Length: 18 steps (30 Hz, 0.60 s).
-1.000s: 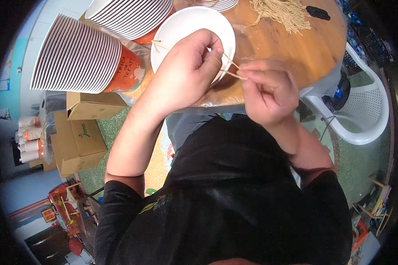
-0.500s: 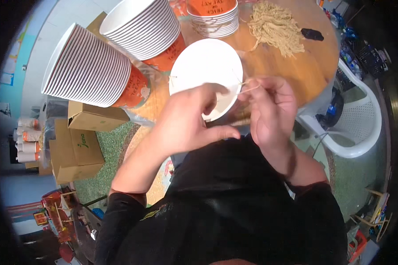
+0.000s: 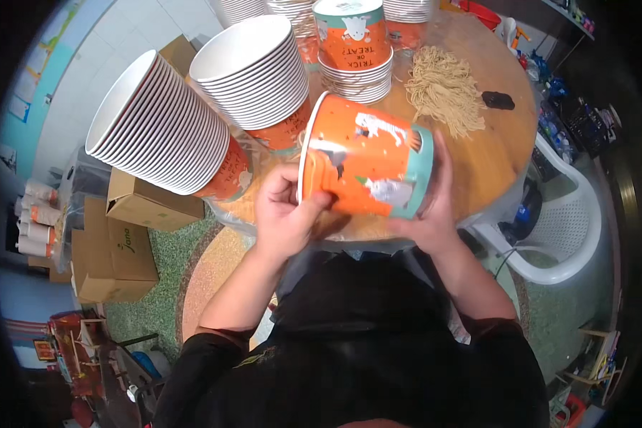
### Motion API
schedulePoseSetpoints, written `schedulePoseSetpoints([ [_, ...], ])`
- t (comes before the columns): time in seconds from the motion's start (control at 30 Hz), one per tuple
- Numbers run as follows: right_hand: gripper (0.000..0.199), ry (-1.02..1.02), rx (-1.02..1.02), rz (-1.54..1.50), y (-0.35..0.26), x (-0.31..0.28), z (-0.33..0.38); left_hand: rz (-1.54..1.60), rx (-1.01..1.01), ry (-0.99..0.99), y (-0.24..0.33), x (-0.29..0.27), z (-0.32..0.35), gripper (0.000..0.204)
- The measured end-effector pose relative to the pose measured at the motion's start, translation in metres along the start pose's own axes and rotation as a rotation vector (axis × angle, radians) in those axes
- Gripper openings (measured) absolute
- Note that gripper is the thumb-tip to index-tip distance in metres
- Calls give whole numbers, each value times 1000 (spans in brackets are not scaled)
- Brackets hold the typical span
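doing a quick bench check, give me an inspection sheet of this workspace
surface: round wooden table, partly covered.
job's things: orange paper bucket tipped on its side, mouth toward the left.
clutter: leaning bucket stacks, pile of pale sticks, small black object.
grips: left hand pinches the bucket's rim; right hand cups its base.
cables: dark cable by the chair.
surroundings: white plastic chair, cardboard boxes, green floor.
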State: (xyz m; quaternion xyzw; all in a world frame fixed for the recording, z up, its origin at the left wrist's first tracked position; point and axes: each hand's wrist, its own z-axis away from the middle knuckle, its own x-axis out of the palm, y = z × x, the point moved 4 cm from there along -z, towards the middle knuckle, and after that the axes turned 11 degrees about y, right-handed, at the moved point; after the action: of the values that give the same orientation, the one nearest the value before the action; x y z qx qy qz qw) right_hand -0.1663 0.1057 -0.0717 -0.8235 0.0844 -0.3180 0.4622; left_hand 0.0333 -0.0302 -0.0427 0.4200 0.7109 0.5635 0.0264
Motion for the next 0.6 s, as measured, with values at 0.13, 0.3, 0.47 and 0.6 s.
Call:
schedulePoseSetpoints([
  [0.13, 142, 39, -334, 313, -26, -2, -42, -122, 137, 290, -21, 10, -26, 21],
  [0.3, 98, 98, -766, 894, -82, 10, -123, -53, -109, 251, -52, 11, -67, 11],
  [0.47, 86, 114, -1003, 1130, -117, 52, -220, 326, -231, 246, -41, 67, -148, 30],
  [0.6, 79, -9, -828, 1430, -111, 96, -283, 486, -342, 292, -59, 58, -194, 32],
])
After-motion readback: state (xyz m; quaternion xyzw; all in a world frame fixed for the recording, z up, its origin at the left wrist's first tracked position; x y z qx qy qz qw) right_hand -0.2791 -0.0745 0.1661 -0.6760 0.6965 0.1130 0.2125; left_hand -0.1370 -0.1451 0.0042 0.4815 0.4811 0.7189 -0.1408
